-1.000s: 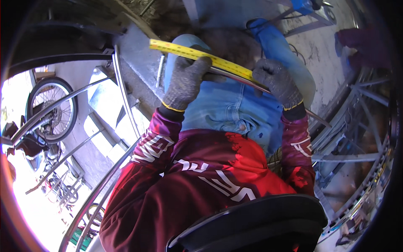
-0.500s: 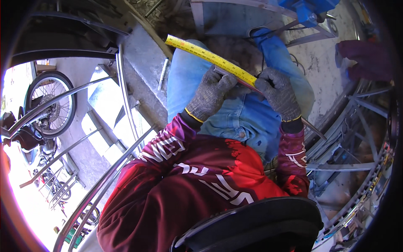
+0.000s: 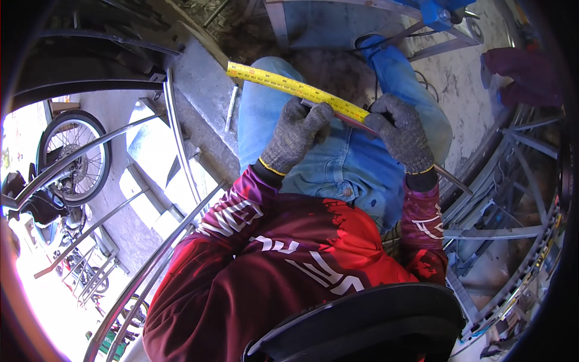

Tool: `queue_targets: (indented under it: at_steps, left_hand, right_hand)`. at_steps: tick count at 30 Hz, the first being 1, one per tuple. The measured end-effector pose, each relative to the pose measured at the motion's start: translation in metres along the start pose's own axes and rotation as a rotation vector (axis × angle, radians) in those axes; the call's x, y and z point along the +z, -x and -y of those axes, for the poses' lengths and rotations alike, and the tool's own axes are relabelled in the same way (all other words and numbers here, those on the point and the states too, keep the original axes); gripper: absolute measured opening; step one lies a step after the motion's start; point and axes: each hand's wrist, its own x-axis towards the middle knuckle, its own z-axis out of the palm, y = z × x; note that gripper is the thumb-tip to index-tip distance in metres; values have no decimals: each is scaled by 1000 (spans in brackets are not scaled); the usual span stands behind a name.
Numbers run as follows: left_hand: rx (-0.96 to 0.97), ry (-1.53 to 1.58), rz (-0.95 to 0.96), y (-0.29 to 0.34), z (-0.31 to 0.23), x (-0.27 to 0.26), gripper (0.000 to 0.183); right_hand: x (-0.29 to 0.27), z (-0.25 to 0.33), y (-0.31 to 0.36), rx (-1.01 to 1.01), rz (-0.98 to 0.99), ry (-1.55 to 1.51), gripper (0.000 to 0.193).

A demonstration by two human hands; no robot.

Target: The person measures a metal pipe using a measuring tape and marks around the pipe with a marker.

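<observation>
A yellow tape measure blade (image 3: 283, 83) stretches across above my thighs, its far left end sticking out free past my left knee. My right hand (image 3: 403, 130), in a grey knit glove, is closed with fingers pinching the blade's right end. Along the blade's lower side runs a thin metal bar (image 3: 453, 180), which comes out again beyond my right wrist. My left hand (image 3: 297, 134), gloved alike, is closed around the bar's other end, with thumb and fingertips against the blade. The fingers' undersides are hidden.
Metal tubes (image 3: 175, 139) and a motorcycle wheel (image 3: 73, 157) stand at the left. A short light rod (image 3: 231, 108) lies by my left knee. Welded metal frames (image 3: 494, 234) fill the right side. A blue tool (image 3: 437, 15) is on a stand ahead; another person's dark-clothed leg (image 3: 522, 75) is far right.
The free left end of the blade has dropped slightly toward me and left. My left hand has shifted a little left; my right hand keeps its hold nearly in place.
</observation>
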Motion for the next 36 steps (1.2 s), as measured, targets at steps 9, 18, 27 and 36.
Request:
queue_targets:
  at_steps: [9,18,27,36]
  left_hand:
    - [42,186,-91,1,-4,9,23]
    - [8,160,-43,0,-2,6,28]
    - [-1,53,-12,4,-13,7,21]
    - [28,137,-16,5,-7,8,19]
  right_hand:
    - [-4,40,-26,-67,200,108,31]
    - [2,39,-40,137,475,168,35]
    - [-2,16,-36,-235,448,466,27]
    - [2,-9,-30,-687,393,772,26]
